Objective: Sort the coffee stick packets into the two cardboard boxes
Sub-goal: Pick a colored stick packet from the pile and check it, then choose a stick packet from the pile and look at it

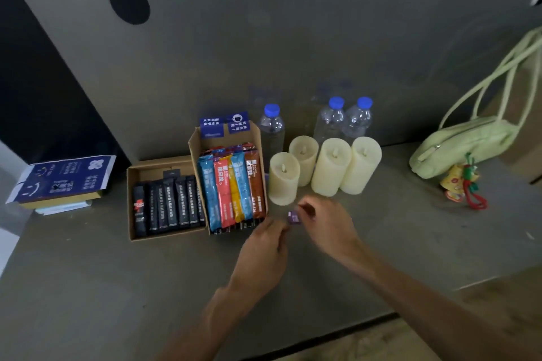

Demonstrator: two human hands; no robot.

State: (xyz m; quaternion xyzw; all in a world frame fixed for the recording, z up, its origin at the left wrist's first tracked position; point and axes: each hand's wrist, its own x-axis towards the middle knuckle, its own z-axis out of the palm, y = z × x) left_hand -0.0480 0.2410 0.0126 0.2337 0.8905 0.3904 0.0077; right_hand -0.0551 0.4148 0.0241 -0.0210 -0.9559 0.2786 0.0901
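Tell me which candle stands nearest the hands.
The front-left candle, beside the box of coloured packets; the other three stand farther back, by the bottles.

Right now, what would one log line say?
left hand, right hand: pinch purple packet | left box: black packets | right box: coloured packets

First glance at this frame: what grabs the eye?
The coloured packets, blue, red, yellow and brown, in the taller cardboard box, beside black packets in the lower box. In front, left hand and right hand pinch a small purple packet, near four cream candles.
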